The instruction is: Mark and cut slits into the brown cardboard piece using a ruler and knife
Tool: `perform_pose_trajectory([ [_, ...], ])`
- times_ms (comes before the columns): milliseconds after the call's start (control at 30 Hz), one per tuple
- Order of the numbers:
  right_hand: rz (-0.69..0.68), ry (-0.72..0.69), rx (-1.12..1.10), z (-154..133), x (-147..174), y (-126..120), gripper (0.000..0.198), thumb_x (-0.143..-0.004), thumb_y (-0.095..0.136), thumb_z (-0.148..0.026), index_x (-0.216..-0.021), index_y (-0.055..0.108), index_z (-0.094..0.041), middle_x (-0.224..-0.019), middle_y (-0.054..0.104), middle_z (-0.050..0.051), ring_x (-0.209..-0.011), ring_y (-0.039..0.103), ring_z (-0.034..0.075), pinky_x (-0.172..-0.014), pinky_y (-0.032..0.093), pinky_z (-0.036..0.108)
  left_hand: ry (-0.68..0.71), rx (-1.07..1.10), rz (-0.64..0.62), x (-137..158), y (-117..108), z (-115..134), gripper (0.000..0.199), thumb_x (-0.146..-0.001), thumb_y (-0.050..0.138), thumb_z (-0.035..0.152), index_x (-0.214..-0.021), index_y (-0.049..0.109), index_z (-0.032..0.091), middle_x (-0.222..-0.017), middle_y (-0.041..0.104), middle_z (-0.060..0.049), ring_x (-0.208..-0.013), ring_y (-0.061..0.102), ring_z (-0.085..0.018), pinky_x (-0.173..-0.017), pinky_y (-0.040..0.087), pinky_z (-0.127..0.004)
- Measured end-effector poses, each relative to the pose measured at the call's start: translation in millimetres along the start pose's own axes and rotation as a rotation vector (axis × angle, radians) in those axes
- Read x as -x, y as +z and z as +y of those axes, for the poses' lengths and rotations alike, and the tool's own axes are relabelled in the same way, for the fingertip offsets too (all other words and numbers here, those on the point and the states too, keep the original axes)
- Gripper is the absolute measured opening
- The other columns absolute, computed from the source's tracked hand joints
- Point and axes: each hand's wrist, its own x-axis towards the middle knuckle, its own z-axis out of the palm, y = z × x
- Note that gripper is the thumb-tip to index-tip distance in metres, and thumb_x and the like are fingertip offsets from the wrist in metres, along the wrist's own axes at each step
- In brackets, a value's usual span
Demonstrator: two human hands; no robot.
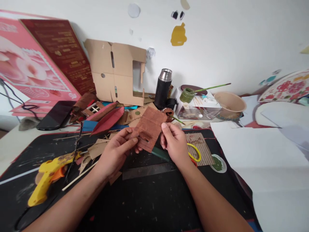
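Note:
A brown-painted cardboard piece (152, 124) is held tilted above the black mat, with a small slot and a raised strip near its lower left. My left hand (120, 146) pinches its lower left edge between thumb and fingers. On the right edge, my right hand (172, 140) grips the same piece with the thumb on top. Beneath the hands lie a clear ruler (147, 170) and a dark green object (160, 154), partly hidden. Beside my right wrist are scissors with a yellow handle (196, 152) on a corrugated cardboard piece (204, 148).
A yellow glue gun (51, 169) lies on the black mat (145, 206) at left, near cardboard scraps (98, 148). Behind stand a black thermos (163, 90), a green paint jar (187, 95) with a brush, a beige bowl (230, 103) and a large cardboard sheet (116, 74).

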Motion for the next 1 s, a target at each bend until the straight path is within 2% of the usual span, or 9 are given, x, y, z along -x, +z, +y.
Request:
perform_pose_trajectory([
  [167, 0.003, -0.013, 0.004, -0.2, -0.3, -0.2, 0.047, -0.100, 0.061, -0.061, -0.071, 0.052, -0.025, -0.049, 0.049, -0.007, -0.040, 0.043, 0.010, -0.043, 0.034, 0.024, 0.008, 0.017, -0.002, 0.4, 0.2, 0.0, 0.030, -0.077, 0.087, 0.021, -0.099, 0.067, 0.018, -0.090, 0.075, -0.002, -0.067, 0.066, -0.013, -0.061, 0.055, -0.024],
  [333, 0.027, -0.015, -0.001, 0.8, -0.7, -0.7, 0.048, -0.099, 0.062, -0.061, -0.071, 0.051, -0.025, -0.049, 0.049, -0.007, -0.040, 0.043, 0.010, -0.043, 0.034, 0.024, 0.018, -0.006, -0.018, 1.4, 2.0, 2.5, 0.036, -0.073, 0.089, 0.019, -0.104, 0.072, 0.017, -0.091, 0.077, -0.004, -0.072, 0.068, -0.015, -0.063, 0.054, -0.025],
  [500, 0.030, -0.027, 0.005, 1.3, 0.0, -0.4, 0.046, -0.100, 0.062, -0.059, -0.072, 0.052, -0.025, -0.049, 0.049, -0.008, -0.040, 0.044, 0.010, -0.043, 0.034, 0.024, 0.029, -0.016, -0.039, 3.0, 4.4, 3.9, 0.037, -0.077, 0.090, 0.030, -0.109, 0.075, 0.018, -0.095, 0.075, -0.005, -0.073, 0.065, -0.014, -0.064, 0.054, -0.024],
  [633, 0.021, -0.039, 0.034, 1.7, 0.2, 0.4, 0.048, -0.100, 0.061, -0.062, -0.071, 0.052, -0.025, -0.048, 0.049, -0.007, -0.039, 0.043, 0.010, -0.042, 0.033, 0.024, 0.033, -0.023, -0.031, 2.6, 3.8, 2.3, 0.030, -0.082, 0.087, 0.037, -0.101, 0.077, 0.018, -0.091, 0.073, -0.004, -0.069, 0.062, -0.013, -0.061, 0.052, -0.024],
  [900, 0.024, -0.043, 0.036, 2.0, 0.1, 0.5, 0.048, -0.100, 0.061, -0.062, -0.071, 0.052, -0.025, -0.049, 0.049, -0.007, -0.040, 0.043, 0.010, -0.042, 0.034, 0.024, 0.021, -0.060, -0.035, 0.6, -0.2, 0.0, 0.025, -0.078, 0.088, 0.027, -0.097, 0.076, 0.018, -0.085, 0.073, -0.003, -0.070, 0.063, -0.014, -0.064, 0.052, -0.026],
  [1000, 0.032, -0.046, 0.034, 1.2, 0.2, 0.0, 0.047, -0.100, 0.062, -0.061, -0.071, 0.052, -0.025, -0.049, 0.049, -0.007, -0.040, 0.043, 0.010, -0.042, 0.034, 0.024, 0.021, -0.047, -0.049, 2.4, 1.9, 2.0, 0.029, -0.075, 0.088, 0.024, -0.101, 0.075, 0.018, -0.086, 0.074, -0.003, -0.071, 0.064, -0.015, -0.066, 0.053, -0.027],
])
